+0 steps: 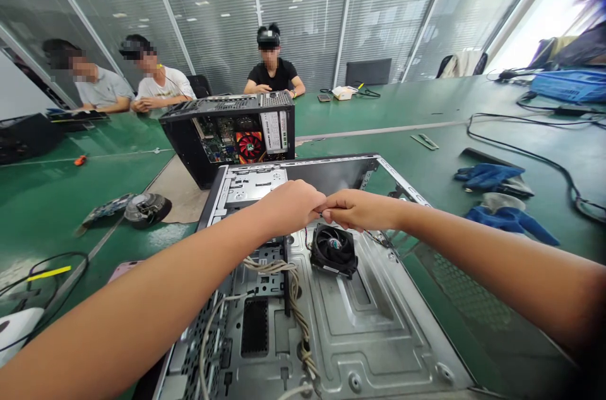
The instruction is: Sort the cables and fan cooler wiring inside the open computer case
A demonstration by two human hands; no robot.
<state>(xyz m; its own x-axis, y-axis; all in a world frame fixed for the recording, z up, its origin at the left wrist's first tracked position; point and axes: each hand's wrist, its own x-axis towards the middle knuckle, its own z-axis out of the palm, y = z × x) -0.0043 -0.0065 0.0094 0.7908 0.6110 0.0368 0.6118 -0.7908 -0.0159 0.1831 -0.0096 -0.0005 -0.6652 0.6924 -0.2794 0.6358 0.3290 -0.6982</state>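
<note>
Head view: a black fan point(334, 250) is seen just below the two hands, above the bare metal floor of an open computer case point(402, 340); whether it is rested there or hung by its wire cannot be told. The left hand point(302, 204) and the right hand point(358, 209) are brought together over the case, fingertips met or nearly so. The left fingers are curled in, the back of the hand turned to the camera; the right fingers are bent toward a pinch. Whether anything is gripped by either is hidden at the point where they meet. Both forearms are stretched forward, angled inward from the sides.

Inside the case, twisted beige cables point(297, 296) are draped beside the fan. Behind it, a second computer case point(182, 144) is stood upright on the green table point(416, 106), its open side filled with a circuit board, a red fan point(250, 146) and a labelled metal box point(274, 132). Blue gloves point(495, 178) are left at the right; three people are seated across the table.
</note>
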